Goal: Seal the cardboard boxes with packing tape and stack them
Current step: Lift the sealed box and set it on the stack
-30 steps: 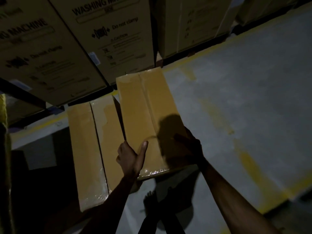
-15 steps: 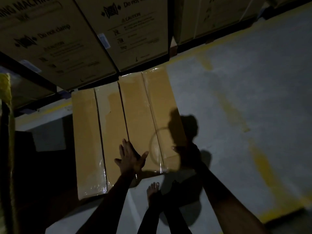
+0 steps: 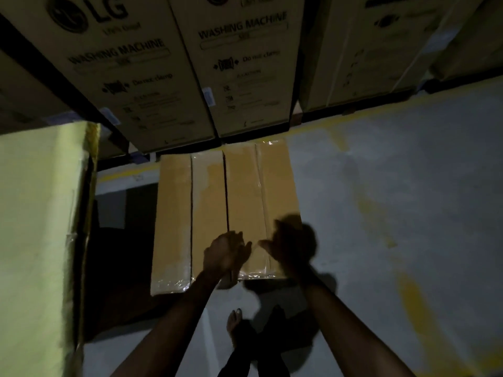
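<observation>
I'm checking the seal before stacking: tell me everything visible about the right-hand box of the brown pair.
The right-hand box is brown cardboard, closed, top flaps meeting in a lengthwise seam. Clear tape glints at both ends. It lies flat, flush against its twin box, far end by the washing-machine cartons. The left hand and right hand are over its near end; contact unclear.

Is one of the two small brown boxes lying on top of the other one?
No, the left box and the right box lie side by side, with their long sides together and their tops about level.
</observation>
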Action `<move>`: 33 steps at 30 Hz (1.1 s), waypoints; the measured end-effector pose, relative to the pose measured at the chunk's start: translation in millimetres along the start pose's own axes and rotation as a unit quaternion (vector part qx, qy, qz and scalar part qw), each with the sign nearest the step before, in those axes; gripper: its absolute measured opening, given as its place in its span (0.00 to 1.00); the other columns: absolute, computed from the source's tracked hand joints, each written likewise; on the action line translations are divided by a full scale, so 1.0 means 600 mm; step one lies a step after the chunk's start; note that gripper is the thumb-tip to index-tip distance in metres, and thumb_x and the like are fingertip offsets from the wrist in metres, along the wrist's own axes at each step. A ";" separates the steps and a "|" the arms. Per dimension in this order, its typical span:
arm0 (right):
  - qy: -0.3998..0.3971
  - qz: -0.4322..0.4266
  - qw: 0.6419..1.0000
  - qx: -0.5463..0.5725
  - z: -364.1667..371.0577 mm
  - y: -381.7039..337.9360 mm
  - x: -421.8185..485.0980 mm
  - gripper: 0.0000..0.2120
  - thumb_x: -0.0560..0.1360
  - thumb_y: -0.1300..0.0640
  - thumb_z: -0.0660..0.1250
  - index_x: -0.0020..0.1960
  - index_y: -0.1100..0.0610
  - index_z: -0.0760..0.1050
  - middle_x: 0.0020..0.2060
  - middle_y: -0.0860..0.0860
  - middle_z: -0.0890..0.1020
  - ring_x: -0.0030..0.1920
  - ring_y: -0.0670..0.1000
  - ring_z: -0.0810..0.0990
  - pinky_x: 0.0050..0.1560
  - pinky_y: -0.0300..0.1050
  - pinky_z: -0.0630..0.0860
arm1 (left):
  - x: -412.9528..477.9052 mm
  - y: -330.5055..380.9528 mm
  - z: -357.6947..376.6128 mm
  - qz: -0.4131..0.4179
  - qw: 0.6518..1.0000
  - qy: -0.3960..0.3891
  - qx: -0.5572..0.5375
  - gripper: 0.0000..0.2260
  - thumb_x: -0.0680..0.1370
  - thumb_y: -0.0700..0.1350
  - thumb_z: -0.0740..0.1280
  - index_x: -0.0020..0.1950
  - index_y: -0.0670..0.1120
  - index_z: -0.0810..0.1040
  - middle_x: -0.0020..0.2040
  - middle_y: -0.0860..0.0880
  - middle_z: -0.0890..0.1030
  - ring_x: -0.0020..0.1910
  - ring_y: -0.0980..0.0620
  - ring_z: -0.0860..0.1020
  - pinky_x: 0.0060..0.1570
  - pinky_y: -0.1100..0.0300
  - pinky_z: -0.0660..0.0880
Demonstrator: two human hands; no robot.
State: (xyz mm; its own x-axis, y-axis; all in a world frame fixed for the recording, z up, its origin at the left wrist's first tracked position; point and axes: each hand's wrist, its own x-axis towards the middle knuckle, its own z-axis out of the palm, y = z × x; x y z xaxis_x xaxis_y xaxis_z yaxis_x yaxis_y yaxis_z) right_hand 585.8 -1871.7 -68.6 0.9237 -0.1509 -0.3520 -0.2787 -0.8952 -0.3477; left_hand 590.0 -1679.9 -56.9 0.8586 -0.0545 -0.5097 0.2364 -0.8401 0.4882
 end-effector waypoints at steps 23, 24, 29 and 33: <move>-0.292 -0.338 0.874 0.189 0.261 -0.871 -0.565 0.27 0.75 0.44 0.74 0.71 0.44 0.71 0.65 0.47 0.78 0.55 0.47 0.80 0.52 0.42 0.76 | -0.621 -0.732 -0.386 -0.168 0.841 0.431 -0.283 0.13 0.80 0.59 0.67 0.55 0.52 0.85 0.50 0.57 0.87 0.48 0.57 0.84 0.50 0.53 0.81; -0.301 -0.347 0.868 0.190 0.290 -0.914 -0.597 0.26 0.75 0.44 0.74 0.70 0.44 0.71 0.64 0.46 0.78 0.55 0.47 0.80 0.51 0.40 0.75 | -0.648 -0.781 -0.398 -0.182 0.832 0.440 -0.285 0.11 0.81 0.56 0.68 0.55 0.52 0.85 0.50 0.56 0.87 0.47 0.56 0.85 0.50 0.53 0.81; -0.340 -0.382 0.842 0.169 0.417 -1.104 -0.729 0.27 0.75 0.45 0.75 0.71 0.45 0.71 0.65 0.46 0.78 0.54 0.47 0.81 0.51 0.40 0.77 | -0.770 -0.981 -0.460 -0.229 0.798 0.475 -0.293 0.13 0.80 0.59 0.65 0.53 0.54 0.85 0.48 0.56 0.87 0.46 0.56 0.84 0.49 0.53 0.81; -0.371 -0.427 0.814 0.130 0.503 -1.234 -0.813 0.27 0.75 0.43 0.74 0.71 0.47 0.71 0.65 0.48 0.79 0.54 0.48 0.83 0.56 0.44 0.78 | -0.850 -1.122 -0.502 -0.273 0.767 0.507 -0.282 0.09 0.82 0.53 0.67 0.56 0.53 0.84 0.49 0.54 0.87 0.48 0.55 0.84 0.50 0.56 0.80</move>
State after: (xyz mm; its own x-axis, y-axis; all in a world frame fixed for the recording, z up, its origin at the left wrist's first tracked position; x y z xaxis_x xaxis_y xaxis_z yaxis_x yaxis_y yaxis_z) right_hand 262.2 -1008.8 98.5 0.4237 0.8617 -0.2794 0.2463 -0.4064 -0.8798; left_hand 129.8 -923.8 87.9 0.4065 0.9107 -0.0734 0.5996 -0.2053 0.7735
